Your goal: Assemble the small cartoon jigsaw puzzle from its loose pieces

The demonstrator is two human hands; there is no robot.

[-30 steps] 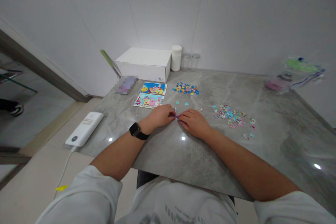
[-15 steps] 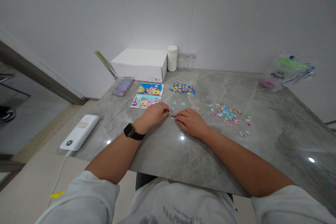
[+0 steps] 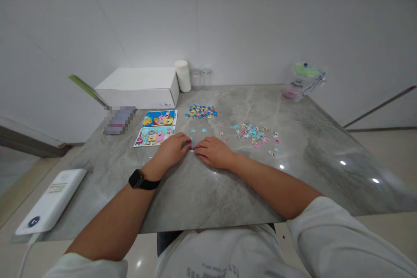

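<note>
My left hand (image 3: 171,149), with a black watch on its wrist, and my right hand (image 3: 213,152) rest on the grey marble table (image 3: 202,191). Their fingertips meet over a small puzzle piece (image 3: 192,149), and both hands pinch it. Two loose blue pieces (image 3: 198,130) lie just beyond the hands. A blue and yellow pile of pieces (image 3: 201,111) sits farther back. A pastel pile of pieces (image 3: 254,133) spreads to the right. Two cartoon picture cards (image 3: 157,126) lie to the left of the hands.
A white box (image 3: 138,87), a white jar (image 3: 183,76) and two clear jars (image 3: 200,78) stand along the wall. A plastic bag (image 3: 301,80) sits at the far right. A white power bank (image 3: 52,200) lies at the table's left corner.
The view has swung to the right, so everything sits further left in the picture. My hands stay together on the small piece in the same spot on the table.
</note>
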